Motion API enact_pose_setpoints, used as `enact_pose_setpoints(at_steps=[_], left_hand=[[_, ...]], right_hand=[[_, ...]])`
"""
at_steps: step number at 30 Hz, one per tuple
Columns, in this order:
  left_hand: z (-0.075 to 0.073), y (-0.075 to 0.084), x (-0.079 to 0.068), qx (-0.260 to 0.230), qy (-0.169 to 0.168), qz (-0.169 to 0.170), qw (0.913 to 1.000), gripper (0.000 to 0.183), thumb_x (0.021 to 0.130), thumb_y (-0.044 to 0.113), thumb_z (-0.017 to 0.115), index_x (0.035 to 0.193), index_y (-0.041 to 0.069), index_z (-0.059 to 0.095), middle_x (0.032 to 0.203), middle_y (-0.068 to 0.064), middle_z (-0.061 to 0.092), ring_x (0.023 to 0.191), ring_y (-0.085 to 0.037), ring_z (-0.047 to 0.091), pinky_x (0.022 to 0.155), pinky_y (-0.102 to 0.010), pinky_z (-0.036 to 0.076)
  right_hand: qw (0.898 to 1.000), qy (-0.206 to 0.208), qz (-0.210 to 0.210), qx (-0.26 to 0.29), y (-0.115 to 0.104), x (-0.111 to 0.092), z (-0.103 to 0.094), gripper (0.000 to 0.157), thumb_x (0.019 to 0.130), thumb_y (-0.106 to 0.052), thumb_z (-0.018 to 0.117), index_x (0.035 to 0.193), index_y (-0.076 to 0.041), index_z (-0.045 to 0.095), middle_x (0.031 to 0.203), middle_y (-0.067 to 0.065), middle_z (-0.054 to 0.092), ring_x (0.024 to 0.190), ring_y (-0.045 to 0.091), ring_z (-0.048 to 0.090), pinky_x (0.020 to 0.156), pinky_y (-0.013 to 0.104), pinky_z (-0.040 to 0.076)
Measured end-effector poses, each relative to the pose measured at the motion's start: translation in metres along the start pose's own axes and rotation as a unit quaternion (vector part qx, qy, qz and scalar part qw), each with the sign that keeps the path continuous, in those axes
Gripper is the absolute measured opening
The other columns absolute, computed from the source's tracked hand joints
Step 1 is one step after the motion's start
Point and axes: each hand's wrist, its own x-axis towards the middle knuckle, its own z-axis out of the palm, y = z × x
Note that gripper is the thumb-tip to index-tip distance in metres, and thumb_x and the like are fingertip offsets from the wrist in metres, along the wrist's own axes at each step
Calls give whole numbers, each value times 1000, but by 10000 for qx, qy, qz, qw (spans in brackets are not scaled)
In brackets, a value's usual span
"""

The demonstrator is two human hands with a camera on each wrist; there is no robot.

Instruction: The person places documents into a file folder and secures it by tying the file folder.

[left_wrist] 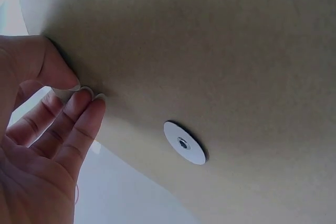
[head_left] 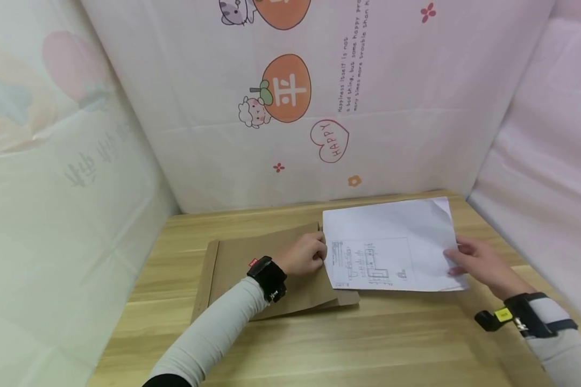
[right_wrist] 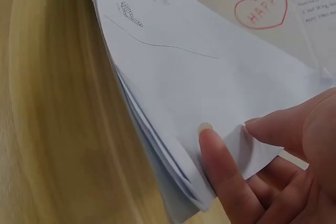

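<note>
The left hand (head_left: 306, 255), fingertips drawn together, pinches the right edge of a brown envelope (head_left: 305, 294) lying left, while the partly curled right hand (head_left: 484, 264) grips the right edge of paper sheets (head_left: 392, 236) over the wood-grain tabletop (head_left: 392, 338), printed cloth (head_left: 397, 118) hanging beyond.

An indoor, screened-off work corner — cartoon-printed cloth (head_left: 324, 102) hangs round three sides of a wood-grain table (head_left: 368, 344).
</note>
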Motion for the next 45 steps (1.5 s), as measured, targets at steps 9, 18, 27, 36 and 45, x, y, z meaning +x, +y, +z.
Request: enact_pose_setpoints(at_steps=[9,18,27,36,45], left_hand=[[-5,3,-2,184,117,4,9998,19,88,1,69,76,16,70,90,3,53,79,-10,50,70,-18,42],[-2,2,-4,151,116,1,9998,20,90,2,68,77,17,69,90,4,52,79,-10,49,70,-18,41],[-4,5,-5,164,106,-58,9998,19,89,2,70,77,17,69,90,4,53,80,-9,50,70,-17,42],[-3,5,-4,233,140,-3,9996,18,90,2,69,77,15,69,89,3,52,79,-9,50,70,-16,41],[-4,6,-3,219,148,25,9996,18,90,2,69,78,15,70,90,3,52,79,-10,49,70,-17,41]], right_hand=[[9974,-289,639,186,-26,-1,0,55,109,-25,49,144,16,38,126,33,55,88,22,69,76,35,59],[9962,-412,725,253,-25,-6,1,50,108,-18,51,140,19,42,117,22,62,85,19,65,72,35,60],[9957,-422,787,236,-22,-3,2,51,108,-16,50,142,20,39,119,23,61,88,17,63,72,35,59],[9954,-386,868,109,-24,-1,4,60,109,-23,49,146,21,32,128,34,55,92,22,62,73,34,58],[9960,-419,779,146,-26,3,5,63,110,-23,47,147,23,28,133,37,52,97,22,62,75,32,58]])
